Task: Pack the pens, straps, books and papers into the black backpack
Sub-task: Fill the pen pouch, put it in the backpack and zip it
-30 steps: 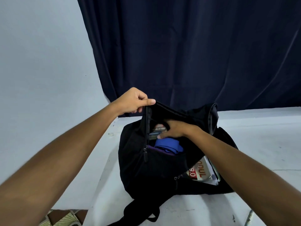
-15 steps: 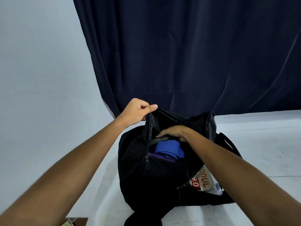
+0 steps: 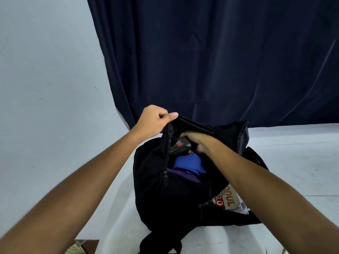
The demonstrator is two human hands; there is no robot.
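Big dark blue curtain (image 3: 220, 61) at the back, pale wall (image 3: 45, 70) on the left. White table (image 3: 293, 162) below. Black backpack (image 3: 165, 195) sitting on the table, top open wide. Left hand (image 3: 154, 121) up at the far left edge of the opening, thumb and fingers pinching the rim and lifting it. Right hand (image 3: 197, 142) down inside the opening, fingers curled around a dark thing with a bit of red (image 3: 180, 146); cannot tell what it is. Blue thing (image 3: 189, 163) inside the bag, just under that hand, with a purple thing (image 3: 185, 176) beside it. Book with red and white letters (image 3: 227, 199) poking out of a lower pocket by the right arm.
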